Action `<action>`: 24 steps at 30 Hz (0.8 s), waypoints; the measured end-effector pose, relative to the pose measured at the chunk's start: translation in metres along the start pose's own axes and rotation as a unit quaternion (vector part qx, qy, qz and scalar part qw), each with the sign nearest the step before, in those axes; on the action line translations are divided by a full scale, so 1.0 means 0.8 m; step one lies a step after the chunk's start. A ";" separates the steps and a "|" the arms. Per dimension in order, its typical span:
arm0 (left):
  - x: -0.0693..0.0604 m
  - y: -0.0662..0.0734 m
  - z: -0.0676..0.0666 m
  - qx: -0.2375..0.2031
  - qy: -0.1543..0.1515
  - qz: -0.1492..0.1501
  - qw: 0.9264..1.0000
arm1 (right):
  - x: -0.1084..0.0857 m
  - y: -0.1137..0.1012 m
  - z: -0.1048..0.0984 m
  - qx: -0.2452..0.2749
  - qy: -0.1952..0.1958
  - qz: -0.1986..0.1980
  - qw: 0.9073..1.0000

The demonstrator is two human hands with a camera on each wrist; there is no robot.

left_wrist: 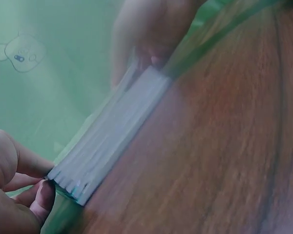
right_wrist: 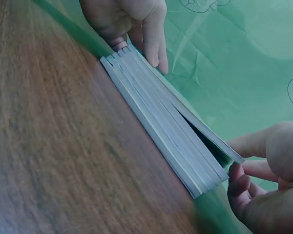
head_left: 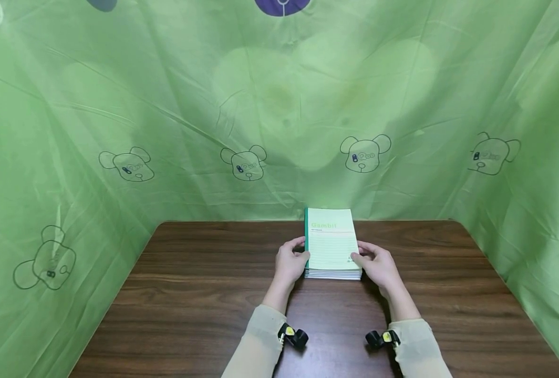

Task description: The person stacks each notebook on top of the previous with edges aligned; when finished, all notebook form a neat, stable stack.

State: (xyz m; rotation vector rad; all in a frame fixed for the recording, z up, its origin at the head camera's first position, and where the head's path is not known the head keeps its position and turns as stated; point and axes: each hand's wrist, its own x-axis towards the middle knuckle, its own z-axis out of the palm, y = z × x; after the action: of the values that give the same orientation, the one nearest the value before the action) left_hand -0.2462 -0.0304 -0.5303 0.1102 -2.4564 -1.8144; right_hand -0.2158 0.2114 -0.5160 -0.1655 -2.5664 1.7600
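Note:
A stack of several notebooks (head_left: 331, 241) lies at the far side of the table, its top cover pale green with a dark green spine on the left. At the spine side, my left hand (head_left: 291, 262) grips the stack's near corner between thumb and fingers. My right hand (head_left: 381, 266) pinches the top notebook (right_wrist: 212, 136) at its near right corner. In the right wrist view that corner is raised, and a dark wedge-shaped gap separates it from the notebooks below (right_wrist: 156, 126). The left wrist view shows the white page edges (left_wrist: 115, 131), with the right hand (left_wrist: 154, 29) blurred.
The brown wood-grain table (head_left: 204, 294) extends to both sides of the stack and in front of it. Behind and beside it hangs a green curtain (head_left: 175, 105) with bear drawings. Both sleeved wrists wear small black cameras (head_left: 298, 338).

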 end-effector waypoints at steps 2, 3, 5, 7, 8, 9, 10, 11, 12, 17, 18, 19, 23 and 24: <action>0.000 -0.001 0.000 0.014 0.000 0.004 1.000 | 0.001 0.001 0.001 -0.009 0.008 -0.002 1.000; 0.000 -0.002 0.000 0.020 -0.001 0.003 1.000 | 0.001 0.002 0.001 -0.012 0.014 -0.003 1.000; 0.000 -0.003 0.000 0.029 -0.002 0.010 1.000 | 0.000 0.002 0.002 -0.016 0.023 0.000 1.000; 0.000 -0.004 0.000 0.035 -0.005 0.015 0.999 | 0.000 0.003 0.002 -0.019 0.026 0.003 0.999; 0.000 -0.005 0.000 0.039 -0.008 0.018 0.999 | -0.001 0.003 0.003 -0.019 0.028 0.006 0.999; 0.000 -0.006 0.000 0.042 -0.010 0.020 0.999 | -0.001 0.003 0.003 -0.020 0.028 0.009 0.999; 0.000 -0.007 0.000 0.044 -0.013 0.022 0.999 | -0.001 0.004 0.004 -0.019 0.028 0.011 0.999; 0.000 -0.007 0.000 0.046 -0.017 0.022 0.999 | -0.001 0.004 0.004 -0.020 0.027 0.011 0.999; -0.001 -0.007 0.000 0.047 -0.020 0.021 0.998 | -0.001 0.005 0.005 -0.020 0.026 0.011 0.999; 0.000 -0.008 -0.003 0.060 -0.035 0.029 0.997 | 0.000 0.006 0.007 -0.016 0.023 0.011 1.000; 0.000 -0.007 -0.004 0.066 -0.039 0.033 0.996 | 0.000 0.006 0.007 -0.017 0.022 0.012 1.000; 0.000 -0.007 -0.005 0.077 -0.044 0.038 0.995 | 0.000 0.006 0.007 -0.019 0.021 0.012 1.000; -0.001 -0.003 -0.012 0.116 -0.052 0.054 0.990 | -0.002 0.001 0.006 -0.032 0.014 0.009 0.999; -0.001 -0.001 -0.015 0.125 -0.054 0.058 0.989 | -0.003 -0.001 0.004 -0.037 0.011 0.007 0.999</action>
State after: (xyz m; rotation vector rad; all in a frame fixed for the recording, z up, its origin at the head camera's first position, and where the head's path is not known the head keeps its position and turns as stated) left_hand -0.2440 -0.0416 -0.5277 -0.1155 -2.6919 -1.4983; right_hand -0.2141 0.2081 -0.5161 -0.2034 -2.6233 1.6595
